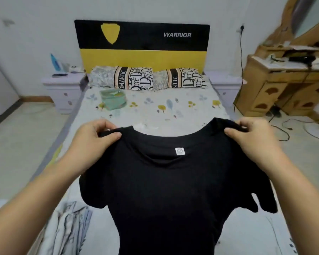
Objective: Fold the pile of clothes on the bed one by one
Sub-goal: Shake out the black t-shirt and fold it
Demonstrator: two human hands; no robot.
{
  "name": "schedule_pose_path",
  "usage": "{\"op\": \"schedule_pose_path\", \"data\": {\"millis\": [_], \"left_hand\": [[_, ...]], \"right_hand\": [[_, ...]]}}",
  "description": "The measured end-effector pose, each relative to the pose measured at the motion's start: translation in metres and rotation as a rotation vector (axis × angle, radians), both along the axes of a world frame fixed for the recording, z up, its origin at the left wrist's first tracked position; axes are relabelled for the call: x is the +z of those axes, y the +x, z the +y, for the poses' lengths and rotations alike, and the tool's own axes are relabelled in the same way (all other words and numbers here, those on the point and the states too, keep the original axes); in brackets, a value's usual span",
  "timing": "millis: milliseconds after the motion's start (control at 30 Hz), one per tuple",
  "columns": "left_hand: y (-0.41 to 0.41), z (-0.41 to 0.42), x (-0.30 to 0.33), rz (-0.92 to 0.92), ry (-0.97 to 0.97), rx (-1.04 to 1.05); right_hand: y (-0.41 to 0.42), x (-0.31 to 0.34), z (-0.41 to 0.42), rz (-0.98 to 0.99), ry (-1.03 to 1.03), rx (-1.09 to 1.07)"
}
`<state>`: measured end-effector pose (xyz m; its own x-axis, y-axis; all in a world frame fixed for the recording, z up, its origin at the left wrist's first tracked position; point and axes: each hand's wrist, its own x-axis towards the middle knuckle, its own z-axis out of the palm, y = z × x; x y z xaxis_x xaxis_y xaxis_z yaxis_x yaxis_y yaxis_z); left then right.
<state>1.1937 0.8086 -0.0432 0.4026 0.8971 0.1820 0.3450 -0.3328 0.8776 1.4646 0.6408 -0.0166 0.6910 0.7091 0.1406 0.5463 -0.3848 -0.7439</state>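
A black T-shirt (166,190) hangs in the air in front of me, spread wide over the bed (155,107), its white neck label facing me. My left hand (94,140) pinches the left shoulder seam. My right hand (250,138) pinches the right shoulder seam. Both short sleeves droop down at the sides. The shirt hides the bed surface below it. A light striped garment (70,227) lies crumpled on the bed at the lower left. A folded green item (113,99) rests near the pillows.
Two patterned pillows (147,78) lie against the black and yellow headboard (142,45). White nightstands (63,89) flank the bed. A wooden dressing table (287,85) stands at the right, with cables (284,126) on the floor beside it.
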Motion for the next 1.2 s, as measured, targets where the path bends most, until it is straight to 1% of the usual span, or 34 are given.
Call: {"op": "schedule_pose_path", "data": {"millis": [67, 233, 300, 400, 567, 667, 767, 833, 933, 1000, 1100, 1133, 1200], "left_hand": [[0.011, 0.010, -0.050, 0.111, -0.067, 0.013], [0.030, 0.030, -0.156, 0.254, -0.216, 0.027], [0.036, 0.041, -0.188, 0.305, -0.231, 0.042], [0.049, 0.058, -0.226, 0.365, -0.175, 0.105], [0.080, 0.091, -0.274, 0.360, -0.096, 0.166], [0.099, 0.118, -0.304, 0.344, -0.093, 0.186], [0.118, 0.144, -0.336, 0.306, -0.137, 0.201], [0.130, 0.157, -0.359, 0.296, -0.173, 0.216], [0.141, 0.169, -0.395, 0.299, -0.244, 0.214], [0.145, 0.174, -0.416, 0.359, -0.325, 0.174], [0.145, 0.176, -0.441, 0.563, -0.452, 0.079], [0.144, 0.177, -0.447, 0.617, -0.460, 0.053], [0.142, 0.180, -0.457, 0.686, -0.382, 0.020]], "right_hand": [[0.006, -0.056, 0.012, 0.033, -0.078, -0.017], [0.009, -0.168, 0.029, 0.112, -0.168, -0.041], [0.013, -0.202, 0.039, 0.125, -0.192, -0.043], [0.024, -0.246, 0.057, 0.128, -0.204, -0.041], [0.049, -0.299, 0.103, 0.069, -0.269, 0.012], [0.068, -0.327, 0.138, 0.011, -0.278, 0.031], [0.086, -0.362, 0.172, -0.095, -0.321, 0.080], [0.093, -0.388, 0.189, -0.174, -0.393, 0.108], [0.099, -0.431, 0.203, -0.182, -0.481, 0.105], [0.099, -0.458, 0.207, -0.186, -0.555, 0.079], [0.099, -0.486, 0.208, -0.246, -0.678, 0.058], [0.101, -0.492, 0.207, -0.252, -0.687, 0.059], [0.110, -0.501, 0.208, -0.232, -0.635, 0.088]]}}
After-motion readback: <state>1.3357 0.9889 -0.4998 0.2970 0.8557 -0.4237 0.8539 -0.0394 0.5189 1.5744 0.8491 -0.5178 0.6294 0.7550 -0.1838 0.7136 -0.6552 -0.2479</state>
